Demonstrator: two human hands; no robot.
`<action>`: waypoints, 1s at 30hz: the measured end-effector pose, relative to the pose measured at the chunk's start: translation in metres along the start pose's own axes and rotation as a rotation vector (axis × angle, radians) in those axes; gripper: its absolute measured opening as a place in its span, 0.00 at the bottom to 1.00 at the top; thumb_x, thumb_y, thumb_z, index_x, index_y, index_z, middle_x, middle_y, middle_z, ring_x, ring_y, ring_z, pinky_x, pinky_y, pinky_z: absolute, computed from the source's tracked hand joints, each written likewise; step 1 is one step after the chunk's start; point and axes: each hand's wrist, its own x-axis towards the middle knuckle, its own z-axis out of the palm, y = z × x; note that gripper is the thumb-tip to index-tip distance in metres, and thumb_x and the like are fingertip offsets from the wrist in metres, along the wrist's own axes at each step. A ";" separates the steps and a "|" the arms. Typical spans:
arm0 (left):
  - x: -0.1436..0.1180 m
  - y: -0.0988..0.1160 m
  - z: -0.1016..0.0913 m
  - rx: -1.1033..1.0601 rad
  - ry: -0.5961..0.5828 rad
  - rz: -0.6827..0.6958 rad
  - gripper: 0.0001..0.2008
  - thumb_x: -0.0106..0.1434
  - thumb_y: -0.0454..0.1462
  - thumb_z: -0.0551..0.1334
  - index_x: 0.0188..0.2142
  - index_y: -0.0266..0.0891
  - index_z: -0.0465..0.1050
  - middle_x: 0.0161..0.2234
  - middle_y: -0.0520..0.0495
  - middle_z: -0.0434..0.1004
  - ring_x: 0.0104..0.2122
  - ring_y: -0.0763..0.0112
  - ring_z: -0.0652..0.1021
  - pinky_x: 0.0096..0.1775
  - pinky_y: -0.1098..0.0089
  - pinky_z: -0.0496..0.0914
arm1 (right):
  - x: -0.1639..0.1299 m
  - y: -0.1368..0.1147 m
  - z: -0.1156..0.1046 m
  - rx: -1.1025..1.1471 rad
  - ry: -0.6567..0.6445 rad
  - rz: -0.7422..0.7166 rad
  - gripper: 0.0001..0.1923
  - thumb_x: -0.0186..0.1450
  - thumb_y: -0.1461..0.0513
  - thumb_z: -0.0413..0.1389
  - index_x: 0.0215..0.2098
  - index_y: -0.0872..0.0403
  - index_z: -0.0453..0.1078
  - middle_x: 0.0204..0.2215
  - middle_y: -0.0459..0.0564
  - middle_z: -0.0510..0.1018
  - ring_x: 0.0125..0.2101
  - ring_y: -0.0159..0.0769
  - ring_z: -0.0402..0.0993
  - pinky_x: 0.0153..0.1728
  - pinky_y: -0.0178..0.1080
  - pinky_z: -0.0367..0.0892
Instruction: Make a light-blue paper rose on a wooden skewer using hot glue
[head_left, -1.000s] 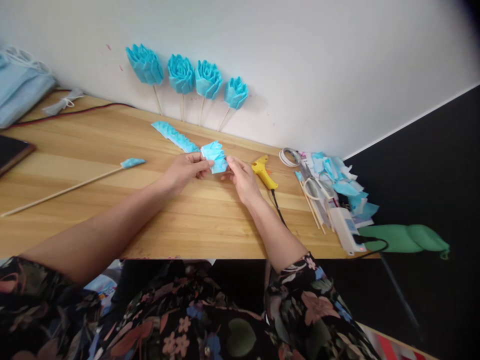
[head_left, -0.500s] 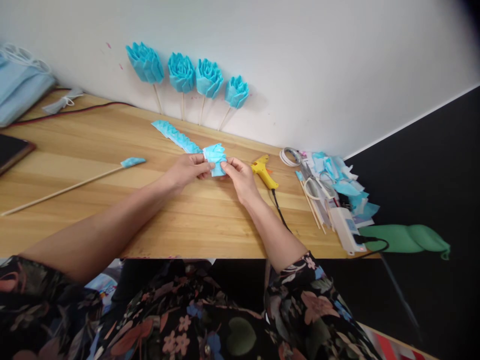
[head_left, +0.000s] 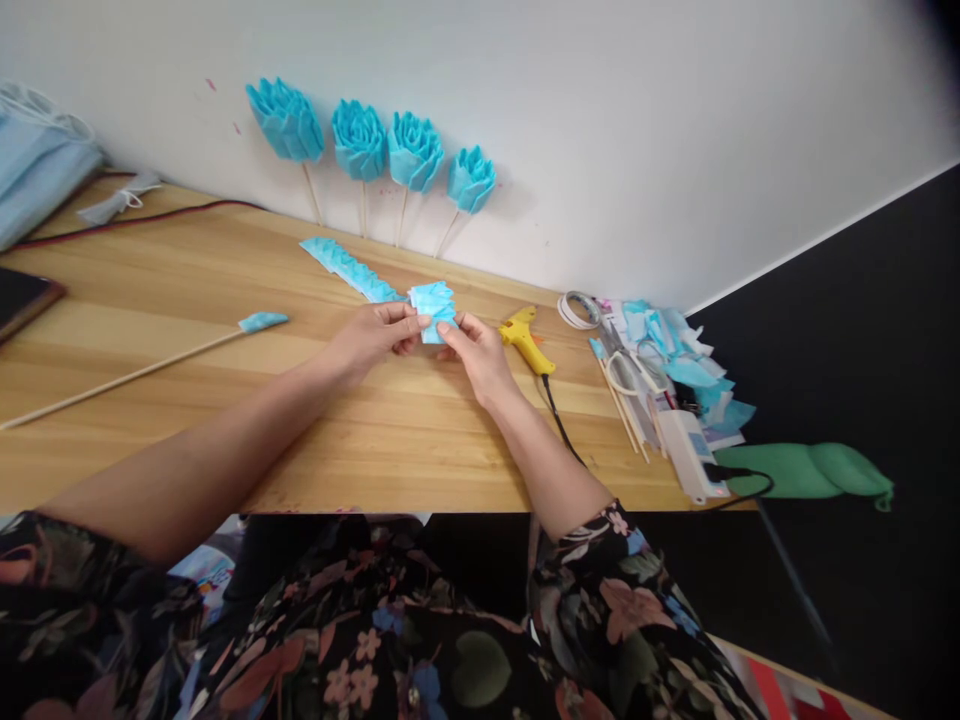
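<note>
Both my hands pinch a small folded piece of blue fabric [head_left: 434, 304] just above the wooden table [head_left: 225, 400]. My left hand [head_left: 371, 338] grips its left edge between thumb and fingers. My right hand [head_left: 480, 356] holds its right lower edge. A long strip of folded blue petals [head_left: 345, 266] lies on the table behind the piece, running back toward the wall. A wooden stick with a blue tip [head_left: 150, 365] lies to the left of my left arm.
Several blue fabric roses on sticks [head_left: 360, 145] lean against the wall. A yellow glue gun [head_left: 527, 340] lies right of my right hand, its cable trailing forward. Scissors, sticks, tape and blue scraps [head_left: 660, 370] pile at the right edge. A dark phone [head_left: 19, 300] sits far left.
My hands have drawn closer together on the blue piece, folding it narrower. The view has shifted slightly.
</note>
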 end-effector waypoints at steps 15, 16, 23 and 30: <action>0.001 0.000 -0.002 -0.033 -0.042 -0.006 0.17 0.56 0.47 0.76 0.24 0.39 0.75 0.24 0.49 0.75 0.26 0.71 0.73 0.33 0.69 0.67 | 0.001 0.005 0.001 -0.072 0.019 -0.084 0.17 0.60 0.47 0.65 0.28 0.48 0.67 0.27 0.43 0.70 0.32 0.34 0.65 0.34 0.39 0.67; 0.001 -0.001 -0.003 -0.024 -0.031 -0.004 0.18 0.56 0.47 0.77 0.23 0.39 0.75 0.23 0.49 0.75 0.26 0.72 0.72 0.33 0.69 0.67 | 0.001 0.006 0.000 -0.085 0.025 -0.081 0.17 0.60 0.47 0.65 0.28 0.48 0.67 0.27 0.43 0.70 0.31 0.34 0.65 0.34 0.39 0.67; 0.003 -0.006 -0.005 0.033 -0.002 -0.016 0.21 0.53 0.49 0.79 0.21 0.39 0.74 0.21 0.52 0.72 0.24 0.74 0.68 0.31 0.70 0.62 | 0.002 0.010 -0.006 -0.173 0.035 -0.097 0.17 0.61 0.49 0.64 0.26 0.48 0.64 0.25 0.41 0.64 0.29 0.33 0.60 0.34 0.39 0.63; 0.002 -0.001 -0.003 0.084 0.005 -0.044 0.22 0.50 0.50 0.80 0.21 0.40 0.73 0.20 0.53 0.71 0.24 0.75 0.67 0.30 0.70 0.62 | 0.002 0.009 -0.008 -0.171 0.024 -0.096 0.16 0.59 0.50 0.63 0.26 0.49 0.64 0.25 0.41 0.65 0.29 0.32 0.61 0.33 0.37 0.62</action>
